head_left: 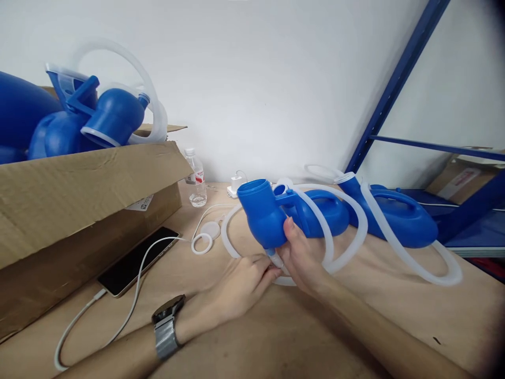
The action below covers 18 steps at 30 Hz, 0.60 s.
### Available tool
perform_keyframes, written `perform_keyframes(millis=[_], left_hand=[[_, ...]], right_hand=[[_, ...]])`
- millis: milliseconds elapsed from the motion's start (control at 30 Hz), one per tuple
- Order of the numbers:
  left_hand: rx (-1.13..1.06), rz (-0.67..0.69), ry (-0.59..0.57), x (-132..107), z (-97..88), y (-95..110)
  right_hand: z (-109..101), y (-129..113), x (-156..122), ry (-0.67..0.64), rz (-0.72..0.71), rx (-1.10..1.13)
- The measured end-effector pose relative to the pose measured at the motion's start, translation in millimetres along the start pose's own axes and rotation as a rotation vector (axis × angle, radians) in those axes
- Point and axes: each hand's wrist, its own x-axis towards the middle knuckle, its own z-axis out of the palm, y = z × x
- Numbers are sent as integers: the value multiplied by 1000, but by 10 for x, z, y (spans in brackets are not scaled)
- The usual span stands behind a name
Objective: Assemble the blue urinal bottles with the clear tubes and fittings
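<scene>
A blue plastic urinal cup (263, 213) is tilted above the table, its wide mouth facing up. My right hand (302, 258) is closed around its lower side, with the thumb against the wall. Below the cup, my left hand (248, 279) pinches the translucent hose (277, 259) at the narrow spout. The fingers partly cover this joint, so how far the hose sits on the spout is hidden. Loops of hose spread out behind both hands. Just behind the cup lies a blue urinal bottle (325, 213) with a handle.
Another blue urinal bottle (406, 216) with its hose lies to the right. On the left, a cardboard box (90, 184) holds several blue parts and a hose. A phone (136, 260) with a white cable, a water bottle (196, 179) and a charger (236, 183) are on the table. Blue shelving (379, 121) stands right.
</scene>
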Motion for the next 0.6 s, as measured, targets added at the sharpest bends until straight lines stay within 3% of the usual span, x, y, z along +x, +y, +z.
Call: perform_keyframes(millis=[100,200,333,600], left_hand=[[-32,-53,87,26,-86,40],[-223,-49,154,73,-147,34],[-482,-106,112,108,-117,-27],[-598,-206,145,66,2,-72]], right_hand=[[6,-32,-7,1,5,33],[8,0,-35,-28,27,27],[22,54,-74,-37,9,-8],[110,106,-150,38,-27,-136]])
